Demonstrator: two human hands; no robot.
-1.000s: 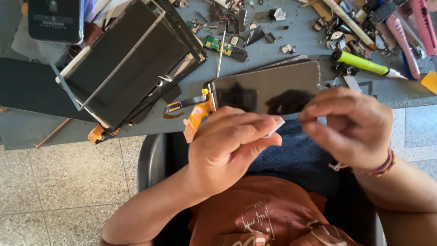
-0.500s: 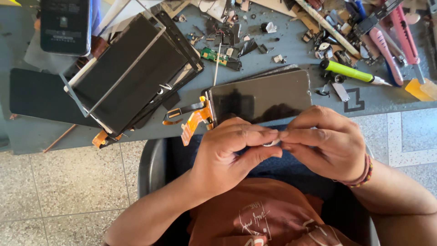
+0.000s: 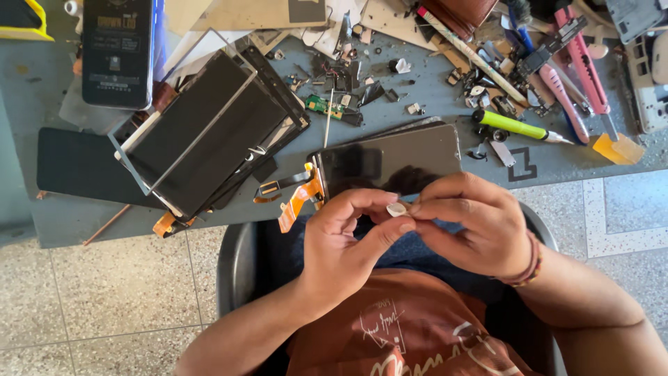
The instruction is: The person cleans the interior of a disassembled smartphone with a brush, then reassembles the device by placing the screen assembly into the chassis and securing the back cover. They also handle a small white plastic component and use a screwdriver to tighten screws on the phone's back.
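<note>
Hands: left hand and right hand are meeting above the lap, near the table's near edge, fingertips closing narrowly together.
Held piece: small white piece is sitting pinched between the left thumb and the right fingertips; it may be tape or a sticker, but it is showing too small to say.
Screen panel: dark phone screen panel is lying flat on the table just beyond the hands, with nobody touching it.
Ribbon: orange flex cable is hanging loose off the panel's left end, over the table edge.
Left pile: stack of dark panels and frames is resting tilted, well apart from the hands.
Far clutter: green-handled tool, pink utility knife and small green circuit board are lying among scattered scraps.
Progress: judging by this, the panel is already lying out of its phone, and the white piece is being handled in the fingers, not yet on anything; the cable is sitting unconnected.
</note>
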